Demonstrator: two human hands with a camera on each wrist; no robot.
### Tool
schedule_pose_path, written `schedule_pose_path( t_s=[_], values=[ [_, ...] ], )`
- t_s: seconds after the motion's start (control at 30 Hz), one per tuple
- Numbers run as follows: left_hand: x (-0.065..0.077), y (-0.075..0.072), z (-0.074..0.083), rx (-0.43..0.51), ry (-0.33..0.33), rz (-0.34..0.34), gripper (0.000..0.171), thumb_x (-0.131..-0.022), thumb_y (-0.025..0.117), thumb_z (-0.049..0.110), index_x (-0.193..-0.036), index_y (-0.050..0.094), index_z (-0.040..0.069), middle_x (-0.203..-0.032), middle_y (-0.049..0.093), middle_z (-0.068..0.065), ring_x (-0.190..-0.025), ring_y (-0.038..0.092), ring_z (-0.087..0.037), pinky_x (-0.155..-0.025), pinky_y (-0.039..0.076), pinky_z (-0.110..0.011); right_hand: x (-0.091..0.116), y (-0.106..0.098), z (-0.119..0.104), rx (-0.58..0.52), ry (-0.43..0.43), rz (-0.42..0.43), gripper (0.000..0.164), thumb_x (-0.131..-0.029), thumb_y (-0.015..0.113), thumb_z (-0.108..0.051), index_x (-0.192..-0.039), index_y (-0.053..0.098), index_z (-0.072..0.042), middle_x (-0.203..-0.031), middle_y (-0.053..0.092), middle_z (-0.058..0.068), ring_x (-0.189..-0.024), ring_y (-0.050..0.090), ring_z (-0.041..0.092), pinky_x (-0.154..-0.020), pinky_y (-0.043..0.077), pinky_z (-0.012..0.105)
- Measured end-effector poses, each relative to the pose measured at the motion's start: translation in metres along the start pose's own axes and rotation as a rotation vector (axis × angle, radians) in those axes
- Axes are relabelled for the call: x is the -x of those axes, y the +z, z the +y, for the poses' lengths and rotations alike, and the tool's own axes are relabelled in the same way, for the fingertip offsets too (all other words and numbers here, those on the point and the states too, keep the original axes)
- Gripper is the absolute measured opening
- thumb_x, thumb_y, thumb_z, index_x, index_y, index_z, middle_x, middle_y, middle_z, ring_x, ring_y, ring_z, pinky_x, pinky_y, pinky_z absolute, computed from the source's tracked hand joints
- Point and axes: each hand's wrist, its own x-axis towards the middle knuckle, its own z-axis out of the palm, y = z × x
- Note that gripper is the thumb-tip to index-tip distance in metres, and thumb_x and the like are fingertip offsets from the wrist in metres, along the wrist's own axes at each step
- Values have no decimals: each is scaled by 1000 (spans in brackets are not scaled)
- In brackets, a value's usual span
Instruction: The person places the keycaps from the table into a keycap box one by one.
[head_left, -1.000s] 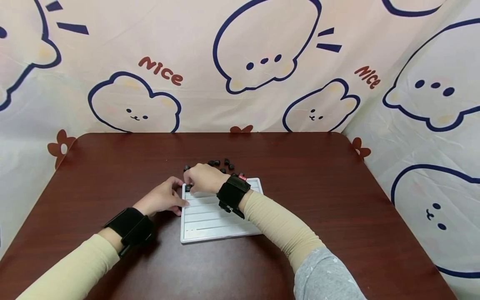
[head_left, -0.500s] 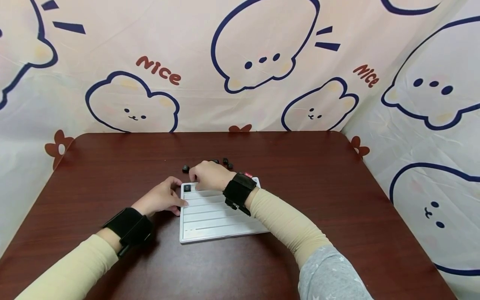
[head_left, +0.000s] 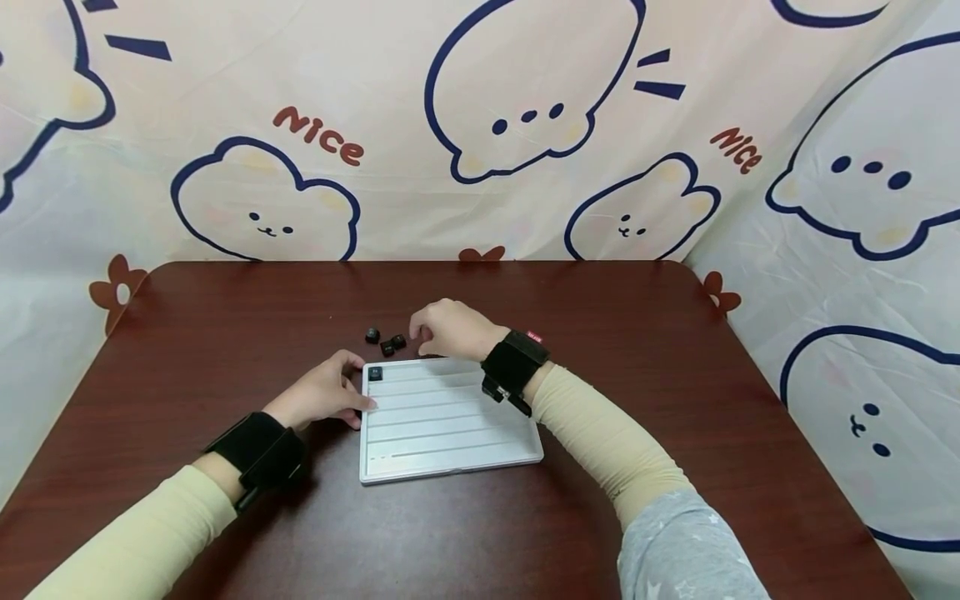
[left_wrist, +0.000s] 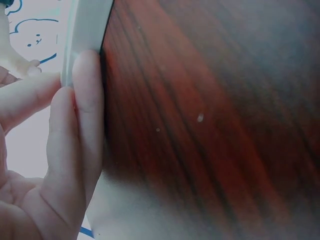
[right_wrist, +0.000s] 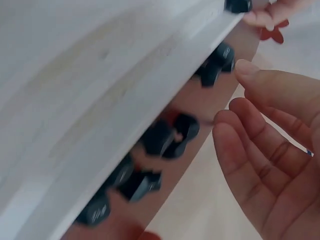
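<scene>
A white board (head_left: 450, 425) with ridged rows lies on the table. My left hand (head_left: 322, 392) holds its left edge, thumb on top and fingers along the side; the left wrist view shows the fingers (left_wrist: 87, 100) against the rim. One small black keycap (head_left: 375, 373) sits in the board's far left corner. Behind the far edge, my right hand (head_left: 453, 329) hovers with bent fingers, nothing visible between thumb and fingertips. Loose black keycaps (head_left: 393, 344) lie left of it. In the right wrist view, more keycaps (right_wrist: 135, 182) lie along the board's edge, hidden from the head view.
The brown wooden table (head_left: 637, 350) extends around the board on all sides. A white cloth (head_left: 412, 200) printed with cartoon bears hangs behind the table and along its sides.
My right hand has left the keycap at the board's far left corner and moved right and back, beyond the far edge. The keycap stays in the corner. My left hand keeps its place.
</scene>
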Motion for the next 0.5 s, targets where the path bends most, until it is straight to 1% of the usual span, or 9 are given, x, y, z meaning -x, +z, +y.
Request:
schedule_pose_path(
  t_s=[0.13,0.3,0.5],
  values=[
    [0,0,0,-11,-2,2,66,-90,77,-1,-142,35,-6,-83,59,-16,-58,64,-19,-58,59,-29,4,-8,14,-44,29,20,21,-94,76,-10,-115,74,-5,-94,68,3,-87,60,17,-78,53,27],
    [-2,-1,-2,-13,-8,1,67,-91,77,0,-143,35,-5,-83,59,-17,-59,65,-20,-60,58,-28,9,-17,39,-94,27,43,19,-93,76,-6,-112,75,-3,-97,70,4,-92,64,17,-84,54,30],
    [-3,-2,-3,-7,-8,1,67,-91,77,0,-142,35,-5,-83,60,-16,-58,65,-20,-59,59,-29,14,-22,64,-165,52,43,16,-94,75,-5,-110,74,-3,-97,71,4,-93,65,19,-85,55,34]
  ],
)
